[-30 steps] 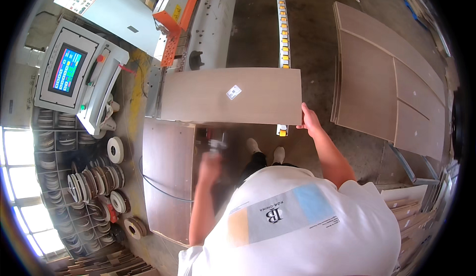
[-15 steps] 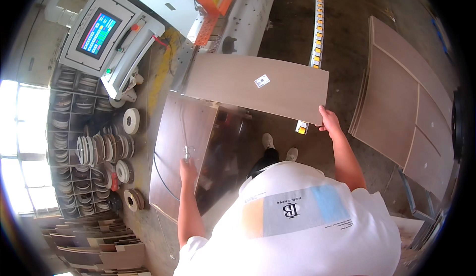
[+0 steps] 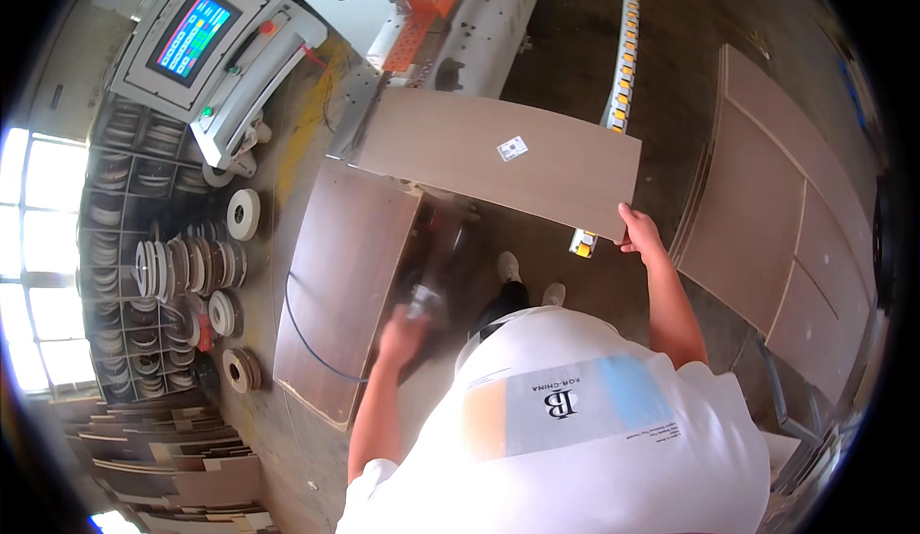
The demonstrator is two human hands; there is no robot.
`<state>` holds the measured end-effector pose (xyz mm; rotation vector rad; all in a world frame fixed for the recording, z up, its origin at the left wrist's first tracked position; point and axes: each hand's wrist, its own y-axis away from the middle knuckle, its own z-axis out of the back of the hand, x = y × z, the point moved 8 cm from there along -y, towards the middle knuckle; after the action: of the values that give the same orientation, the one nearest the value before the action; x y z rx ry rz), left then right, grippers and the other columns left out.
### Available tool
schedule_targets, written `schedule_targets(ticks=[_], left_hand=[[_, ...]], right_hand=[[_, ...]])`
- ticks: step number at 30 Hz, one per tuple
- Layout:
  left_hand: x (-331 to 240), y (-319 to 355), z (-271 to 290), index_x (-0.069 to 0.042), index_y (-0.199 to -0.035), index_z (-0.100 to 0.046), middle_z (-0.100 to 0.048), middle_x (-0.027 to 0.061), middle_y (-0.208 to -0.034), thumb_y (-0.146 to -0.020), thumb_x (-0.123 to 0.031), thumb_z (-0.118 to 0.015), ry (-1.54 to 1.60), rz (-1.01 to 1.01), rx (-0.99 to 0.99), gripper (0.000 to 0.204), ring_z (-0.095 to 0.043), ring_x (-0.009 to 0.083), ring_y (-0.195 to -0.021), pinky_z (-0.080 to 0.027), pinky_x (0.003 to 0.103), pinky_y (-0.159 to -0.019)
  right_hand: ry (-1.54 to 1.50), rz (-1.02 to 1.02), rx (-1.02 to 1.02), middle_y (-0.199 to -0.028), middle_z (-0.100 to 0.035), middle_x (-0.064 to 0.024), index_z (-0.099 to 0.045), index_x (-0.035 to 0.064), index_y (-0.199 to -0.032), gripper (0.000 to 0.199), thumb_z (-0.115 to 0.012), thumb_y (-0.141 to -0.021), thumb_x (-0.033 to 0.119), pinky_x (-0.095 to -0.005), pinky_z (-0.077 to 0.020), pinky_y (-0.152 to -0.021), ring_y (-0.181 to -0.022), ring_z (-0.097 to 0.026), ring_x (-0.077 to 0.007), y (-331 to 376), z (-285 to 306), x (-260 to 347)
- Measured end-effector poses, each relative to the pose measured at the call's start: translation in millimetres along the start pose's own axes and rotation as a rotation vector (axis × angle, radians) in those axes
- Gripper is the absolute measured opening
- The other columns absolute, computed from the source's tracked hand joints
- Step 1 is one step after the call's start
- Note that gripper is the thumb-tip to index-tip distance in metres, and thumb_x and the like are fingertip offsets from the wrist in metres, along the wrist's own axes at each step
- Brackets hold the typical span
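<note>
A long brown board with a small white label lies between the machine's steel bed and the roller rail. My right hand grips its near right corner, thumb on top and fingers beneath. Over the near edge of a wood-topped stand, my left hand is closed around a metal air blow gun, smeared by motion. A dark air hose loops across the stand top toward that hand.
Upper left stands a control panel with a lit screen. Edge-band rolls fill a rack on the left, with stacked board offcuts below. A roller rail runs away ahead. More large boards stand stacked at the right.
My left hand has swung right with the air blow gun, from over the stand top to its edge. My right hand keeps its grip on the board. The view has shifted slightly.
</note>
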<state>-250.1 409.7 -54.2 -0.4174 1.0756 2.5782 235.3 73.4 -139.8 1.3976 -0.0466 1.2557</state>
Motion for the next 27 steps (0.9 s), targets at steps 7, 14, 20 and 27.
schedule_targets(ticks=[7,14,20,27], left_hand=[[68.0,-81.0,44.4,-0.010,-0.100,-0.044,-0.042,0.0003,-0.064,-0.107,-0.029,-0.053,1.000,0.184,-0.343,0.022,-0.041,0.0109,-0.045,-0.032,0.028,-0.038],[-57.3,-121.8,-22.9,-0.011,-0.098,-0.047,-0.048,-0.0004,-0.066,-0.105,-0.027,-0.061,0.963,-0.057,0.037,0.022,-0.048,0.0107,-0.050,-0.037,0.027,-0.041],[-104.4,-71.5,-84.2,-0.006,-0.111,-0.063,-0.064,0.0066,-0.077,-0.097,-0.029,-0.071,0.061,-0.464,0.418,0.028,-0.062,0.0143,-0.066,-0.049,0.033,-0.061],[-65.9,-67.4,-54.0,-0.003,-0.114,-0.065,-0.066,0.0071,-0.078,-0.096,-0.031,-0.072,-0.092,-0.524,0.402,0.033,-0.064,0.0153,-0.071,-0.052,0.034,-0.068]], right_hand=[[-0.108,0.008,-0.006,-0.078,-0.066,0.0002,-0.067,0.0072,-0.120,0.056,-0.055,-0.101,0.058,-0.0229,-0.0398,-0.042,-0.053,-0.060,-0.0093,14.6,0.9,12.8],[-0.150,0.012,-0.047,-0.081,-0.063,-0.0016,-0.062,0.0070,-0.105,0.052,-0.057,-0.099,0.058,-0.0238,-0.0320,-0.043,-0.056,-0.061,-0.0116,24.2,7.2,28.2],[-0.162,-0.049,-0.090,-0.085,-0.064,-0.0021,-0.059,0.0065,-0.108,0.059,-0.058,-0.096,0.064,-0.0247,-0.0283,-0.044,-0.061,-0.064,-0.0120,22.7,8.4,18.8],[-0.204,-0.030,-0.028,-0.085,-0.066,-0.0011,-0.063,0.0070,-0.104,0.055,-0.062,-0.096,0.061,-0.0215,-0.0338,-0.044,-0.062,-0.064,-0.0098,8.4,-0.8,-5.3]])
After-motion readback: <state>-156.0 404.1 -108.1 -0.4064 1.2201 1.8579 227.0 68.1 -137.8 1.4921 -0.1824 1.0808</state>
